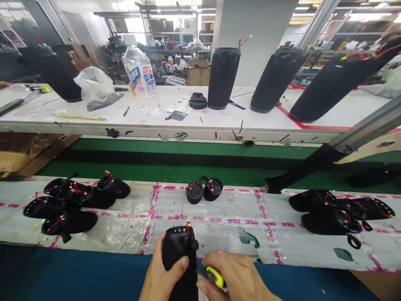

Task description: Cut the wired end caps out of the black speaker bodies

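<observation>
My left hand [167, 271] grips a black fabric-covered speaker housing [179, 255], its thumb lying across the front. The housing stands nearly upright at the lower middle, with red and yellow wires [188, 226] poking out of its top end and a dark tab at its upper right. Close by its right side, my right hand [233, 274] is closed around a yellow-handled tool [215, 276]. The tool's dark tip points left toward the housing's side; blur hides its exact kind and whether it touches. The lower part of the housing runs out of view.
Similar wired housings lie in groups on the taped ledge, at left [84, 196], centre [194, 193] and right [332, 221]. On the white shelf [175, 119] stand taller black housings [223, 79], a plastic bottle [142, 79] and a clear bag [94, 83]. A metal post [369, 121] slants at right.
</observation>
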### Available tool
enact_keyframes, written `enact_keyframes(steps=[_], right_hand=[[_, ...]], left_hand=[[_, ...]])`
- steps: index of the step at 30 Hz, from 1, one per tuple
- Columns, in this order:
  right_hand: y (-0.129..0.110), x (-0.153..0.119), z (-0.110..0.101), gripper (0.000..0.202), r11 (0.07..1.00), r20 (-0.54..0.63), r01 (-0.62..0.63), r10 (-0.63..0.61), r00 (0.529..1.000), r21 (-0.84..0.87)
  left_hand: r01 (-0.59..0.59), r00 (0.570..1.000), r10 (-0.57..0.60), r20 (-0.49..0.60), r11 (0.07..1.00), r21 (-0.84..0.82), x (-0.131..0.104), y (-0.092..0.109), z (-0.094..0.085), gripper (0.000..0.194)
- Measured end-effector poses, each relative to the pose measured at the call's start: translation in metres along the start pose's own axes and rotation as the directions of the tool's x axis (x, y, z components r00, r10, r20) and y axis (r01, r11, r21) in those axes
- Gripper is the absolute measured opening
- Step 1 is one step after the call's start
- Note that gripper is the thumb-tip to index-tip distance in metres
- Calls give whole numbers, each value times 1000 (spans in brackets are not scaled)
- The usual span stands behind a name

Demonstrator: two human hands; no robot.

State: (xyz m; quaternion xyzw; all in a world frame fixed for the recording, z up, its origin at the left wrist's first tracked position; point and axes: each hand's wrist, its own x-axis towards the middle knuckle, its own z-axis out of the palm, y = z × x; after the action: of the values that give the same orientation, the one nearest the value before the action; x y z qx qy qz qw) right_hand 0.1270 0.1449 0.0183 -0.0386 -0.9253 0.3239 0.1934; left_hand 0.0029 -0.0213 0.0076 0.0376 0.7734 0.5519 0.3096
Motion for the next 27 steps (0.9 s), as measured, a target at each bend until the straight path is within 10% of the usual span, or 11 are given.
enact_keyframes(steps=[3, 7, 11, 20, 27], right_hand=[[12, 6, -12, 26, 973, -95, -169, 185, 978, 157], [28, 19, -24, 43, 827, 113, -519, 507, 855, 216], [41, 21, -13, 82, 767, 218, -614, 577, 787, 186], [124, 6, -21, 13, 714, -144, -679, 700, 700, 171], [183, -50, -50, 27, 667, -250, -735, 738, 627, 127]], left_hand=[[-160, 987, 160, -10, 985, 62, 10, -14, 14, 81], [-344, 939, 333, 89, 926, 155, 27, -32, 40, 72], [-464, 885, 440, 150, 856, 228, 62, -47, 64, 69], [-554, 812, 578, 80, 722, 414, 133, -58, 137, 80], [-447, 818, 567, -96, 731, 515, 145, -66, 163, 84]])
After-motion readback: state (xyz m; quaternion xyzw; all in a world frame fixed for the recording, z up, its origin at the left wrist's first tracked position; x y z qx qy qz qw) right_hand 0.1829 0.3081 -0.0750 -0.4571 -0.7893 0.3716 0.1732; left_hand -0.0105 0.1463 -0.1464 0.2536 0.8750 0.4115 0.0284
